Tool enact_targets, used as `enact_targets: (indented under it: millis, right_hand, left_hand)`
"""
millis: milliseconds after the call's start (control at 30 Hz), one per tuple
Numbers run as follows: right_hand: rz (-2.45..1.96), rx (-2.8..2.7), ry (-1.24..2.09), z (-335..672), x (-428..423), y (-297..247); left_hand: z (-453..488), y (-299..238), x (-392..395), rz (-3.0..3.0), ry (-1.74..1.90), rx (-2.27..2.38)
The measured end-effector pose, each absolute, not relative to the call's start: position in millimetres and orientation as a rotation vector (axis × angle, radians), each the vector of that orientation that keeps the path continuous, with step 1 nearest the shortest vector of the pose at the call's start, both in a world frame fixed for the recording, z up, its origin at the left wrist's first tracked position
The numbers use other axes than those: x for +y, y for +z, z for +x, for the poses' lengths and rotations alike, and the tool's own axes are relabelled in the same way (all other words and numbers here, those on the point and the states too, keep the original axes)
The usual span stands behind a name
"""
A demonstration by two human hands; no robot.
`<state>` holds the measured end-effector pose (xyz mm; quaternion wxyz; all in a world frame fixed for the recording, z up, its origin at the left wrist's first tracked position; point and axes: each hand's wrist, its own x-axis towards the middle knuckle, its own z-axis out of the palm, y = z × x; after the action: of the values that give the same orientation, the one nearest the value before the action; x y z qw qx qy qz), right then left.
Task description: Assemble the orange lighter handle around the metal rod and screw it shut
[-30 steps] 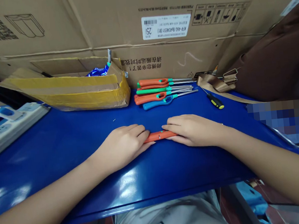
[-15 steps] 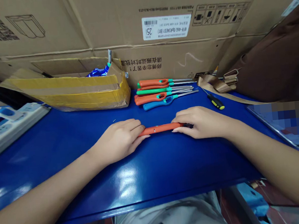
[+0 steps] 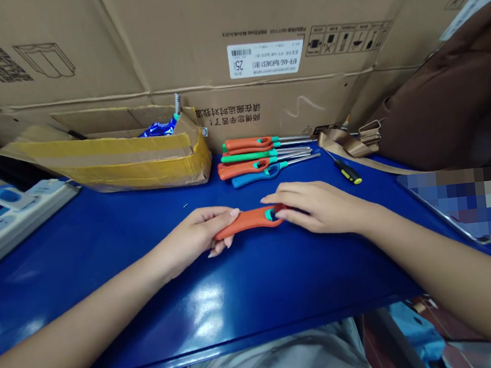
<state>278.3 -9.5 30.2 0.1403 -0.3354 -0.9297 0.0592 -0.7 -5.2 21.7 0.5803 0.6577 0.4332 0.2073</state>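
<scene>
An orange long-nosed lighter with a teal trigger lies across the middle of the blue table. My left hand is closed round its handle end, thumb on top. My right hand covers its nozzle end, fingers curled over it; the metal tip is hidden under that hand. Behind them, a small pile of orange, green and blue lighters lies with the metal nozzles pointing right.
A yellow-taped open carton stands at the back left with a blue bag in it. A white power strip lies at the far left. A black-and-yellow screwdriver and a brown bag are at the right. Large cardboard boxes wall the back.
The lighter has been turned so its teal trigger now faces up, and my hands have shifted on it: the left now grips the handle, the right sits over the nozzle end.
</scene>
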Motion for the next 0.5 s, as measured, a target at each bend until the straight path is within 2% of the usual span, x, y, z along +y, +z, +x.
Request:
enact_targets:
  millis: [67,167,367,500]
  right_hand:
    - [-0.93,-2.722,0.235,273,-13,30]
    - [-0.91,-2.768,0.293,268,-17,29]
    - [-0.855,-2.71,0.286,268,-18,25]
    - [-0.747,-2.701,0.206,267,-20,24]
  left_hand:
    - [3,21,-7,1.332,0.472,0.99]
    - [4,21,-8,1.404,0.496,0.973]
    - [-5,21,-12,2.311,0.634,0.857]
    - [-8,17,-15,2.619,0.69,0.688]
